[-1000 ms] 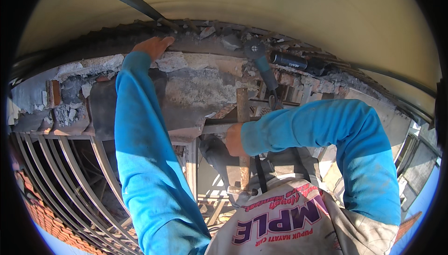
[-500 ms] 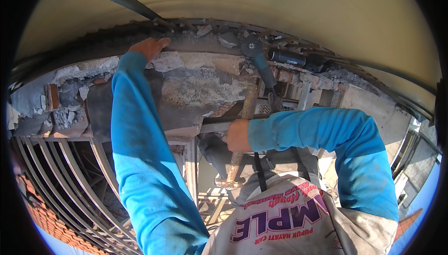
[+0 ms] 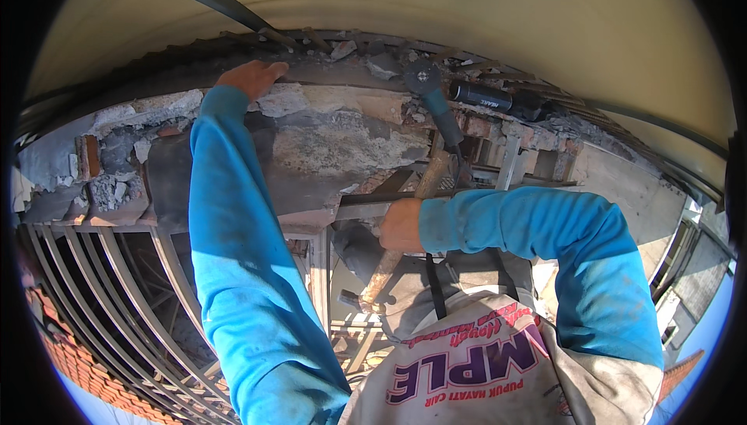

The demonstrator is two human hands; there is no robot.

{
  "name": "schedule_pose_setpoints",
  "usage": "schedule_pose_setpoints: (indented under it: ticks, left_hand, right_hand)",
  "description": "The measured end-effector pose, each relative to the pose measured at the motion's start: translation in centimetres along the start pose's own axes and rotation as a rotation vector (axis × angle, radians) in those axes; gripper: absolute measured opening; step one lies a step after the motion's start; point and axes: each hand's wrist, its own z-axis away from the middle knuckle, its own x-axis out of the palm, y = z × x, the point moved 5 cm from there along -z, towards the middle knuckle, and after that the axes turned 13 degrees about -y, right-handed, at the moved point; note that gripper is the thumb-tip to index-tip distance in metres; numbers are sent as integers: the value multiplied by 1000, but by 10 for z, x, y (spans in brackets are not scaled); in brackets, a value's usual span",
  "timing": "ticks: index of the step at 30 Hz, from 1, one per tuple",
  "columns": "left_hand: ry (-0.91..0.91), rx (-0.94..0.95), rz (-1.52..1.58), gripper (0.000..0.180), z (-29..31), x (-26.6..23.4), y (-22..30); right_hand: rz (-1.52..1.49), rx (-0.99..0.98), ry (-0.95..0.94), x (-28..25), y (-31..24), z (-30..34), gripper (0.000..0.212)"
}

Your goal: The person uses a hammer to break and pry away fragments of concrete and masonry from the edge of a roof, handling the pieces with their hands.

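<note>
My right hand (image 3: pixel 401 224) is wrapped round the worn wooden handle of a hammer (image 3: pixel 427 176) in front of my body. The handle slants, its upper end leaning right toward the broken wall. At its lower end, the hammer head hangs near my clothing. Up on the wall's ledge, my left hand (image 3: pixel 253 79) rests with its fingers over the dusty top; nothing shows in it. Right of that hand, a teal angle grinder (image 3: pixel 438 106) lies with its dark round head among rubble. Beside the grinder is a black cylinder (image 3: pixel 482 97).
The broken masonry wall (image 3: pixel 334 145) crosses the view, with chipped plaster and exposed brick. Loose concrete chunks (image 3: pixel 383 66) lie along its top. Metal bars (image 3: pixel 117 285) stand at the lower left, above roof tiles (image 3: pixel 85 359). A yellowish sheet (image 3: pixel 467 5) spans overhead.
The hammer has tilted in my right hand: its head has swung left and the handle's upper end right. My left hand stays on the ledge.
</note>
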Motion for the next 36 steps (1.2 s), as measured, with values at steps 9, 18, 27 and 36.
schedule_pose_setpoints:
  ticks: [9,18,27,36]
  left_hand:
    - [64,29,-46,45,4,-3,-6]
    - [67,36,-28,43,0,2,-5]
    - [73,28,52,40,3,0,1]
    - [5,-12,-18,42,6,-3,-6]
  right_hand:
    - [-184,585,180,-61,183,22,27]
    - [145,-75,-47,-16,-2,-6,18]
    - [-252,591,323,-26,148,19,25]
    - [286,23,-107,-1,9,-20,20]
